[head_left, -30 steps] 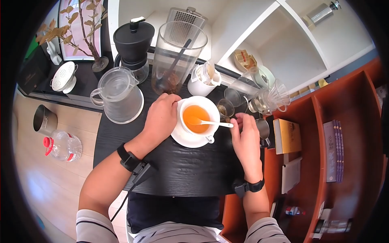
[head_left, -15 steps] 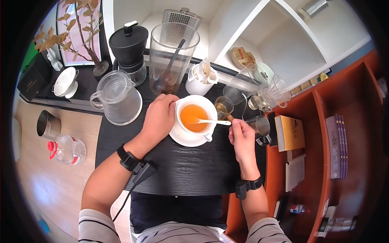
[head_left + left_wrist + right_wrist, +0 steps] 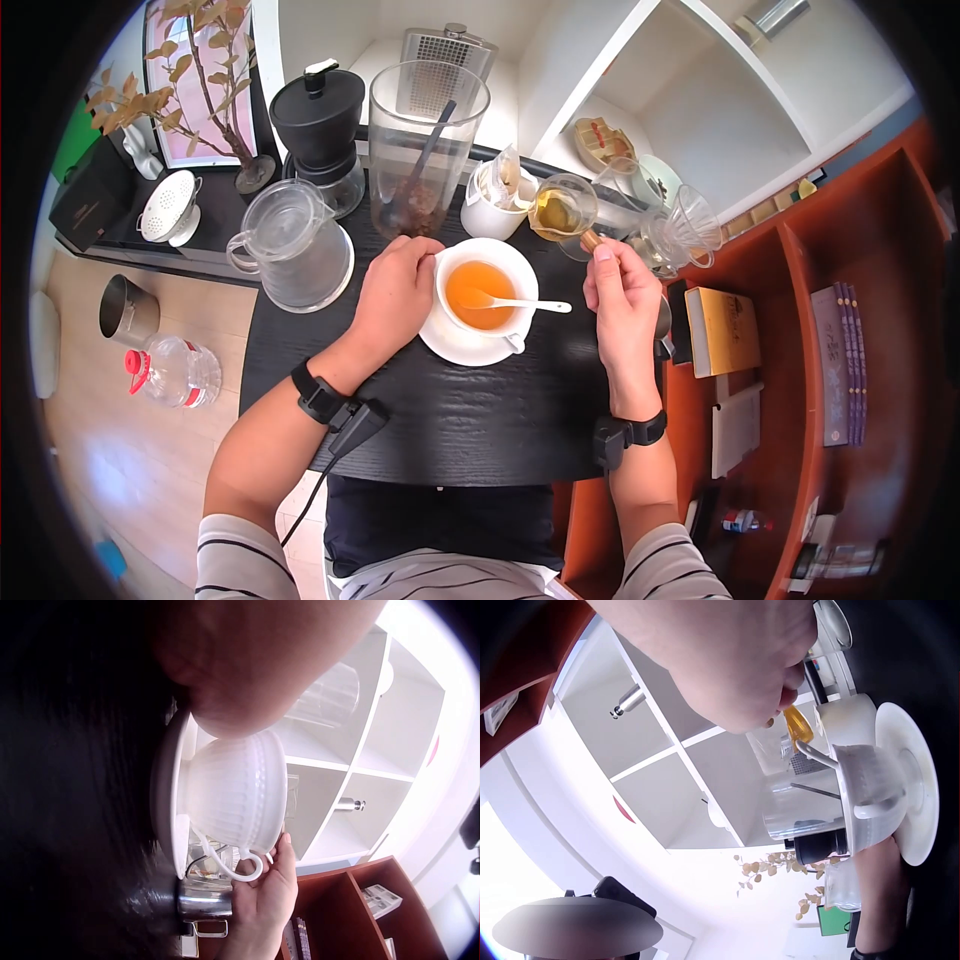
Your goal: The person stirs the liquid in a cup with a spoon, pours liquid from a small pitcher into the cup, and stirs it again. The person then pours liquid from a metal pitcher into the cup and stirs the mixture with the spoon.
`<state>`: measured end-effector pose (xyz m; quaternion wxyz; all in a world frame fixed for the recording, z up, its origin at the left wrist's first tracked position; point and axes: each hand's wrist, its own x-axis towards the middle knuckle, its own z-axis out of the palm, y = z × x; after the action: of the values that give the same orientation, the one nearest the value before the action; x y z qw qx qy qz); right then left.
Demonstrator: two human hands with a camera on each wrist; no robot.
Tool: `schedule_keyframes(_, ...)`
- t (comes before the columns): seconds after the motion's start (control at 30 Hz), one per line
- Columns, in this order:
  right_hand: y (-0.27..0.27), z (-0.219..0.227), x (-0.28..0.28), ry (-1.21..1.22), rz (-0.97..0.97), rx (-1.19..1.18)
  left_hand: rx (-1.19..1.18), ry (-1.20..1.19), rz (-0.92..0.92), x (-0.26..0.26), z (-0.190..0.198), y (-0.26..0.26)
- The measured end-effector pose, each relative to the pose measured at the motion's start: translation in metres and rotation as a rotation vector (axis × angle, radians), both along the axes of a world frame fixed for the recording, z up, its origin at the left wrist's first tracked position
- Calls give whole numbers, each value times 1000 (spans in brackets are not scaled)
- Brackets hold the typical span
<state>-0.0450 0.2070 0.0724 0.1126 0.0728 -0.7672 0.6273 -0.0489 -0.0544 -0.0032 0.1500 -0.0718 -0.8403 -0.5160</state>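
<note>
Two bare hands work over a dark, wood-grained table (image 3: pixel 430 430). At the far left a white colander (image 3: pixel 166 210) stands on a black ledge, beside a black box (image 3: pixel 96 200) whose marking is too small to read; on the floor below are a metal cup (image 3: pixel 129 311) and a clear bottle (image 3: pixel 190 373) with a red cap, its red label illegible. Next come a glass pitcher (image 3: pixel 297 255), a black grinder (image 3: pixel 317 112) and a tall glass cylinder (image 3: pixel 418 160) with a dark stick inside. The left hand (image 3: pixel 394 300) touches the left side of a white cup (image 3: pixel 487 249), but its fingertips are hidden, so whether they pinch or merely press I cannot tell. The cup stands upright on a saucer (image 3: pixel 450 347), holding orange liquid (a white spoon (image 3: pixel 535 305) leans in it, handle to the right). Behind the cup sits a white mug (image 3: pixel 487 219) with a paper pouch. Further right, the right hand (image 3: pixel 628 315) pinches the wooden handle (image 3: pixel 591 240) of a small glass vessel (image 3: pixel 563 208) containing yellow liquid, raised beside the mug. At far right, a yellow book (image 3: pixel 728 332) and purple-spined books (image 3: pixel 840 365) carry characters too small to read.
</note>
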Motion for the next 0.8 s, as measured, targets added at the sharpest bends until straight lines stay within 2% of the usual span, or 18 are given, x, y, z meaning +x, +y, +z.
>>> schedule_keyframes(0.2,-1,-16,6,63,-25,-36,-40,11,5,0,-2,-1)
schedule_keyframes(0.47,5,-26,10,170,-38,76,-83,8,3,0,-2,-2)
schedule_keyframes(0.8,5,-26,13,238,-29,105,3,-22,3,0,2,2)
